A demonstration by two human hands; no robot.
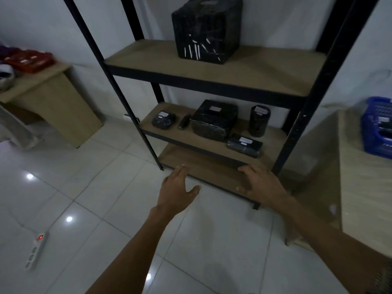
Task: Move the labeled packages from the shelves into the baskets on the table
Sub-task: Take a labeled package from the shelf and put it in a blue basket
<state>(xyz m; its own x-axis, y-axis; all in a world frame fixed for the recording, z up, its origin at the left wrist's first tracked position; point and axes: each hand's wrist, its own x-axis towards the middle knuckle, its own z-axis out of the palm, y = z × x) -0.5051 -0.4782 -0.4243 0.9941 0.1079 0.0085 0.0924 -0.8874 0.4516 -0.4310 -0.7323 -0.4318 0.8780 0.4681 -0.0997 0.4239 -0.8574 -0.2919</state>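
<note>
Black film-wrapped box (pixel 213 120), white label on top; middle shelf (pixel 273 135), among smaller packages (pixel 244 144); probably stiff, slippery, moderately heavy; best gripped by opposite sides; left hand (pixel 177 187), right hand (pixel 261 185) empty, fingers (pixel 180 169) spread, low before the shelf.

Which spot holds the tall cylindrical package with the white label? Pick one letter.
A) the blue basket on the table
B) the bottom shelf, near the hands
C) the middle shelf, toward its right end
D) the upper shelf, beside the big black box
C: the cylindrical package stands upright on the middle shelf, right of the wrapped box; the upper shelf carries only the big black box.
</note>
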